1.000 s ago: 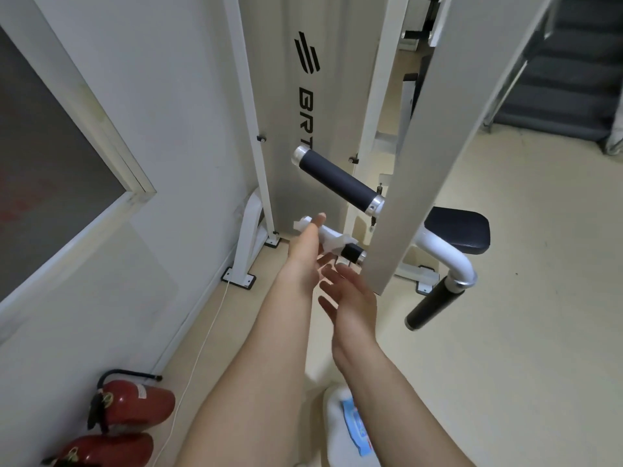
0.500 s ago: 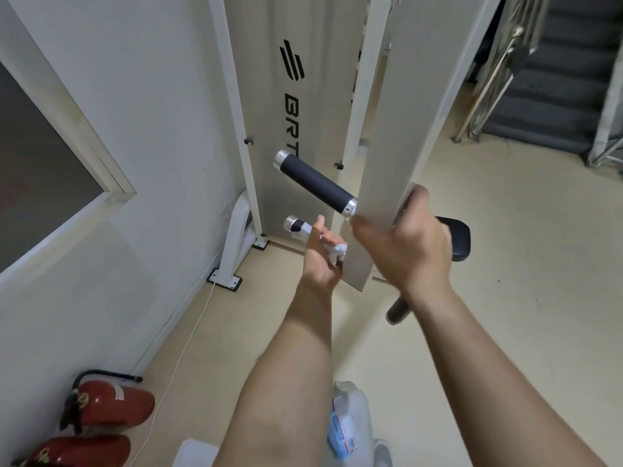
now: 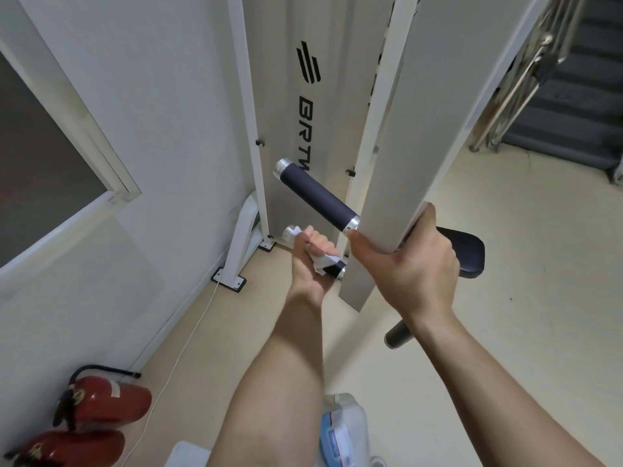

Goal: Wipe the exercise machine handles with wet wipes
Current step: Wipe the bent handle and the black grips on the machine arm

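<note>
Landmark: white swing arm [image 3: 401, 156] of the exercise machine, a flat bar hanging down through the middle of the view.
Upper handle: dark grip [image 3: 315, 194] with silver end caps, sticking out left of the swing arm; bare, no hand on it.
Lower handle: below the upper handle, left of the swing arm's bottom end; only its silver end cap [image 3: 289, 232] and a dark stub near the arm show, the rest is covered.
Wet wipe: white, crumpled [image 3: 322, 262], wrapped round the lower handle inside the left fist.
Left hand: [image 3: 312, 261] fingers curled tight round wipe and lower handle together.
Right hand: [image 3: 411, 267] clamped on the swing arm near its bottom, thumb on the front face, fingers round the back edge.
Seat pad: black [image 3: 467, 254], right of the swing arm, behind the right hand.
Wipe pack: pale tub with a blue label [image 3: 344, 433], on the floor below the swing arm.
Step in hand: likely rubbing the lower handle while the arm is steadied.
Next move: probably sliding and twisting the fist along the grip to its end cap, then shifting to the upper handle.
</note>
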